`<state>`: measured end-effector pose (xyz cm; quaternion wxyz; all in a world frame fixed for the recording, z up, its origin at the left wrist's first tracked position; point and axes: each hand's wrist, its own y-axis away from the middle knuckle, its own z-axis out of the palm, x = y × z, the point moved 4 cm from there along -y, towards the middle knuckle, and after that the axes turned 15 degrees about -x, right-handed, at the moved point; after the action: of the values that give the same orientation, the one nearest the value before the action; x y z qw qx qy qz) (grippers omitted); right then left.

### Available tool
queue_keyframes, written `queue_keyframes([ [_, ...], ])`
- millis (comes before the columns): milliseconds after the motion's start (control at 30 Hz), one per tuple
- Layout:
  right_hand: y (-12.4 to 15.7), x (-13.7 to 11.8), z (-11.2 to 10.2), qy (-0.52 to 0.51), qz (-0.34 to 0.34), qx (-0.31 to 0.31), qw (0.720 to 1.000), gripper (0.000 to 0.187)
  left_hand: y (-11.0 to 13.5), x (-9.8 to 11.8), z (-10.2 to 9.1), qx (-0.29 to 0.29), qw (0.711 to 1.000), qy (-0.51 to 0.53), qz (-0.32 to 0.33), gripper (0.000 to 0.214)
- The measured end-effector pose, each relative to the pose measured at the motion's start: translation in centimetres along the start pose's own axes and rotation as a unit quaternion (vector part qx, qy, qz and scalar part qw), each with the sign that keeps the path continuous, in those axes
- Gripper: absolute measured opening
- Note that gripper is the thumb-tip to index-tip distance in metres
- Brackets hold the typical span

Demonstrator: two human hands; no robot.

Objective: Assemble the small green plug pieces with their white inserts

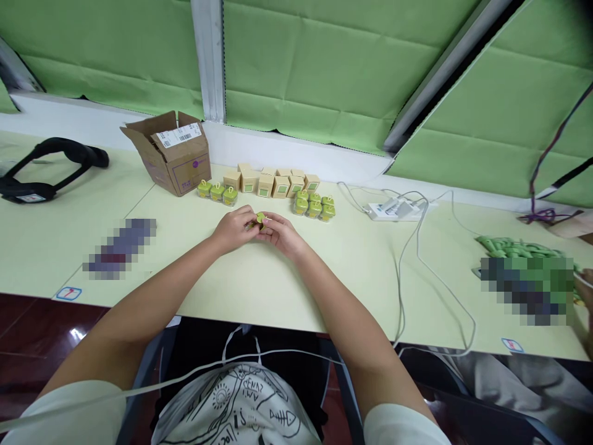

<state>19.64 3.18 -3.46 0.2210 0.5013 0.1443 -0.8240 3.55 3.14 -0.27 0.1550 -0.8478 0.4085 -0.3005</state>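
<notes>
My left hand point(235, 230) and my right hand point(280, 235) meet over the middle of the table, fingers closed around one small green piece point(260, 218). Its colour matches the lids nearby, but fingers cover most of it. Beyond my left hand, a short row of small clear containers with green lids and loops point(217, 193) stands on the table. A second group of such green-lidded containers point(314, 207) sits beyond my right hand. Between and behind these groups are several small tan cardboard boxes point(273, 185) with green labels.
An open cardboard carton point(178, 161) stands at the back left, beside a black headband-like device point(55, 167). White cables run from a power strip point(393, 210) across the right side. Green items point(519, 247) and another person's hand point(586, 284) are at far right. Two things are pixelated.
</notes>
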Motion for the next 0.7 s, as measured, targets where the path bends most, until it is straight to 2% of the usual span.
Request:
queue_keyframes([
  [567,-0.07,0.03,-0.23,0.006,0.006,-0.019,1.000,0.038,0.08,-0.05,-0.02,0.016,1.000,0.013,-0.005,0.008],
  [700,-0.11,-0.01,-0.17,0.009,0.009,-0.020,1.000,0.033,0.08,-0.02,-0.05,0.026,0.999,0.025,0.006,0.009],
])
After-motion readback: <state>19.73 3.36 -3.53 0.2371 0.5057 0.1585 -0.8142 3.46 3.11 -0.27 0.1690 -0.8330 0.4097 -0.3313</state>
